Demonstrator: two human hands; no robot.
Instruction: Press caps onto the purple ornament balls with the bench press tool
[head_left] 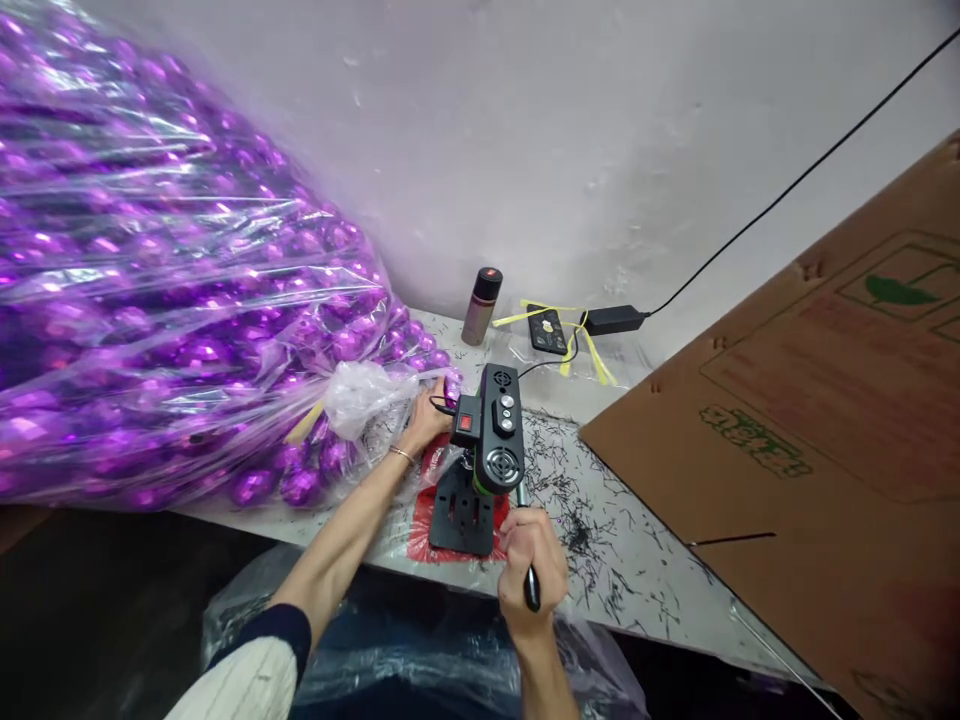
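A small black bench machine [501, 425] with a red switch, round vents and several knobs stands on the worktable. My right hand [534, 565] is closed around the black-tipped lever handle [532, 588] at its near right side. To the left of the machine, my left hand [426, 418] reaches in beside shiny purple balls [453, 384]. The machine head hides most of its fingers, so what they hold does not show. The black base plate [459, 520] of the machine rests on red plastic [422, 525].
A clear bag of purple balls [187, 250] fills the left. Behind the machine are a dark-capped bottle [481, 308], a black phone-like object [547, 329], yellow strips [598, 358] and a power adapter [615, 320]. Black scraps [577, 530] litter the right; a cardboard box [810, 420] leans there.
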